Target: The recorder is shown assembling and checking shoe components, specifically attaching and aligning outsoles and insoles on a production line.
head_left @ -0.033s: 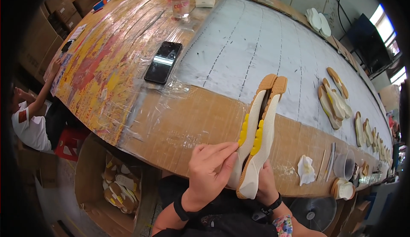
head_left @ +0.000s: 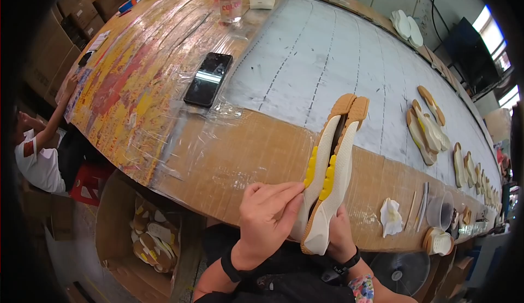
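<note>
A pair of shoe soles (head_left: 341, 169), white-sided with tan treads and yellow inserts, is held together upright, side by side, above the table's near edge. My right hand (head_left: 341, 235) is wrapped round their lower end from the right, its fingers mostly hidden behind them. At the left sole's edge, just below its yellow insert (head_left: 311, 167), my left hand (head_left: 267, 215) has its thumb and fingers pinched together, with the fingertips touching the sole. Whatever lies between those fingertips is too small to make out.
Cardboard (head_left: 240, 166) covers the near table edge. A phone (head_left: 208, 80) lies to the left; more soles (head_left: 427, 128) rest at right. A crumpled tissue (head_left: 391, 217), thin sticks and a clear cup (head_left: 439, 210) are near right. A box (head_left: 117, 254) holds soles; another person (head_left: 46, 150) sits far left.
The pair of soles has tilted very slightly to the right at its top end. Both hands keep nearly the same places.
</note>
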### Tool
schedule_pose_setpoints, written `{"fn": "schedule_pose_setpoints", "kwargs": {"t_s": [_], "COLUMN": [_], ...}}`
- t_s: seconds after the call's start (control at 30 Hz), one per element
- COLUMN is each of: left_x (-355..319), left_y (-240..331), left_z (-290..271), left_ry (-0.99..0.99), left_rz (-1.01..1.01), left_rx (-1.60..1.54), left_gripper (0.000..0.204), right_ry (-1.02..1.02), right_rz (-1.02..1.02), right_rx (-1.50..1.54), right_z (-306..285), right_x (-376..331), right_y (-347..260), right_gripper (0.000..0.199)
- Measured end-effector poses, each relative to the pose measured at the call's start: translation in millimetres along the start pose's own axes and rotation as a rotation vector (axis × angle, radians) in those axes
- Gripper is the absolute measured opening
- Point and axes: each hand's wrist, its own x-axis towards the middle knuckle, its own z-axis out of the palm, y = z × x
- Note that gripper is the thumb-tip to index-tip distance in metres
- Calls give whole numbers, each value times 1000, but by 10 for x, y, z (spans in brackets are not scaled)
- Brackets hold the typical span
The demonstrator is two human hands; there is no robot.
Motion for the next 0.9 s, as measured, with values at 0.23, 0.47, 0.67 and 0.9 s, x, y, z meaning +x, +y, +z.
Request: {"fn": "schedule_pose_setpoints", "kwargs": {"t_s": [0.23, 0.47, 0.67, 0.9], "left_x": [71, 83, 111, 147], "left_y": [73, 150, 66, 40], "left_z": [-26, -31, -56, -14], "left_ry": [-5, -52, -124, -132], "left_rz": [79, 90, 190, 226], "left_rx": [215, 358, 337, 356], "left_gripper": [10, 14, 13, 16], "right_ry": [37, 3, -42, 3], "right_rz": [-101, -271, -277, -312], "right_rx": [-97, -236, -241, -268], "right_z": [37, -28, -11, -38], "right_x": [-115, -114, -137, -143], "right_y": [-84, -72, -158, -82], "right_gripper": [65, 65, 67, 66]}}
